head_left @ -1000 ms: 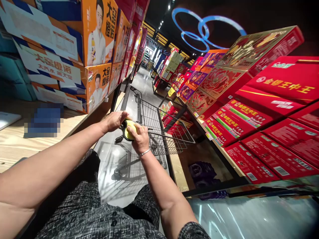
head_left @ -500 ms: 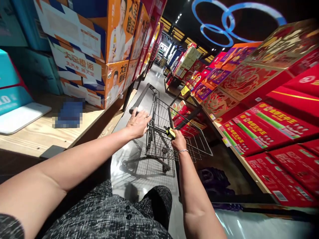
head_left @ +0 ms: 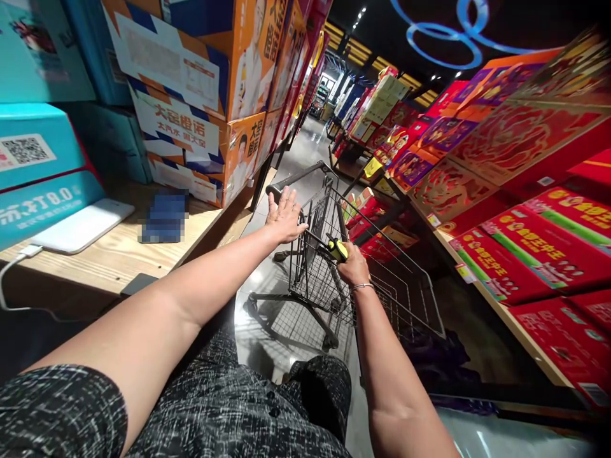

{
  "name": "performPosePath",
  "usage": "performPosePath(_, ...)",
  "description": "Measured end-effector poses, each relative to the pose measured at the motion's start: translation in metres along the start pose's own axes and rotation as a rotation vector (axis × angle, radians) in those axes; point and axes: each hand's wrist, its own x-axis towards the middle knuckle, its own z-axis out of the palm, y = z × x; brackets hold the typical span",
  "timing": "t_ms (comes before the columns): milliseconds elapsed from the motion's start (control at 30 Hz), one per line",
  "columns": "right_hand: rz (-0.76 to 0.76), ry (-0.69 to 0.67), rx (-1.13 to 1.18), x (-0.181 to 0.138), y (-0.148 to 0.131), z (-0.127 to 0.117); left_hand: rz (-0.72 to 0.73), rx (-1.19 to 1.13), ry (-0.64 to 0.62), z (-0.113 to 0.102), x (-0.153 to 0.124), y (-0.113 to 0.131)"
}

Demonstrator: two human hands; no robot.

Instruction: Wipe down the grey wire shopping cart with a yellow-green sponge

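Observation:
A dark wire shopping cart stands in the aisle ahead of me, tilted in my view. Its black handle lies just beyond my left hand, whose fingers are spread and hold nothing. Whether the left hand touches the cart I cannot tell. My right hand, with a bracelet at the wrist, is closed around a yellow-and-black object in front of the cart's basket. The fingers hide part of that object, and its kind is not clear.
At left, a wooden shelf bears orange-and-white cartons, a turquoise box, a white device with a cable and a blurred dark blue item. Red gift boxes line the right shelf. The aisle floor runs ahead.
My view has swung left, so the surroundings sit farther right. The left hand's fingers have lifted and spread wider. The cart appears slightly turned; the right hand keeps hold of the yellow-and-black object.

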Motion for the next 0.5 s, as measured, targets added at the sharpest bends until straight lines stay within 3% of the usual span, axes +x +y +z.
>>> performPosePath(233, -0.057, 0.119, 0.261, 0.004, -0.017, 0.027, -0.088, -0.064, -0.032, 0.013, 0.044, -0.025)
performPosePath(500, 0.000, 0.073, 0.376, 0.037, -0.043, 0.050, -0.108, -0.146, -0.024, 0.010, 0.085, -0.060)
